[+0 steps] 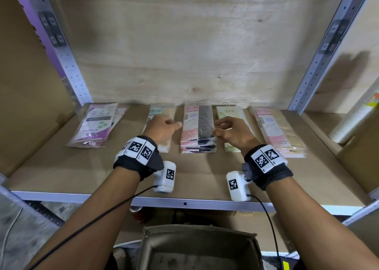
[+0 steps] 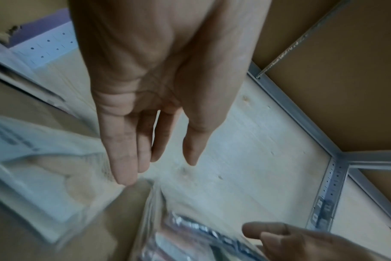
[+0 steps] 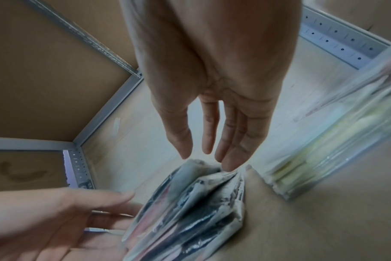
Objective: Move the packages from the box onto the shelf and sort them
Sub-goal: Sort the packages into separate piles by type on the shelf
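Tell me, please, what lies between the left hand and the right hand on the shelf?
In the head view, the stack of pink-and-black packages lies between the left hand and the right hand. The right wrist view shows it too.

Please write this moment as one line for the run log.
stage: sorting on shelf | left hand: open, beside pink-black stack | right hand: open, fingertips at stack's right edge | box: no packages visible
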A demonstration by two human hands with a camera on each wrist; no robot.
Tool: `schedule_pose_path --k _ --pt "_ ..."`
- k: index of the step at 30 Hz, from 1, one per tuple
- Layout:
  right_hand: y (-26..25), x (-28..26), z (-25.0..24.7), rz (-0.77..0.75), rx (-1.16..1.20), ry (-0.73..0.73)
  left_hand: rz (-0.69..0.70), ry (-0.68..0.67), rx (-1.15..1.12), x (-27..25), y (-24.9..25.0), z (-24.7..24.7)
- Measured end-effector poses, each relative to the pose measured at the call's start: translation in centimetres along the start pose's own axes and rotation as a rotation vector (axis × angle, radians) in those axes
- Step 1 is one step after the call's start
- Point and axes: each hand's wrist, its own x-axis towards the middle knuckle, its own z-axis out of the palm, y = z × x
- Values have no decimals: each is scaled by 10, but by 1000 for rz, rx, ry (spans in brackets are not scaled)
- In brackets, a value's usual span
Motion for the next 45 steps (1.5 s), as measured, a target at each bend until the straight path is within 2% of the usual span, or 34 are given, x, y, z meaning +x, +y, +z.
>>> schedule_pose_path --k 6,11,14,17,20,23,27,30,36,40,42,45 --pt "-13 -6 5 -144 -120 132 4 162 -15 1 -14 -50" --pt "-38 -13 38 -300 -231 93 -65 337 -61 -5 -37 -106" --pt "-62 -13 74 -372 -205 -46 -114 385 -14 -3 -58 -143" --pt "-85 -11 123 -384 -222 -285 -152 416 10 -5 -86 -175" --pt "-102 -4 174 -326 -241 -419 -215 375 79 -8 -110 -198" --pt "-114 5 222 -202 -157 -494 -240 347 224 -11 -123 -210" --pt "-122 10 270 37 -18 -536 -274 245 281 -13 -136 -213" --pt "-118 14 288 88 13 -496 -270 209 190 -14 -142 -214" --pt "-111 13 284 100 137 -394 -264 253 6 -13 -147 -215" --pt "-112 10 257 161 317 -397 -259 148 -142 -16 -141 -212" --pt "-113 10 242 179 392 -404 -182 71 -189 -19 -137 -211" --pt "-117 10 220 194 517 -411 -21 55 -15 -22 -130 -208"
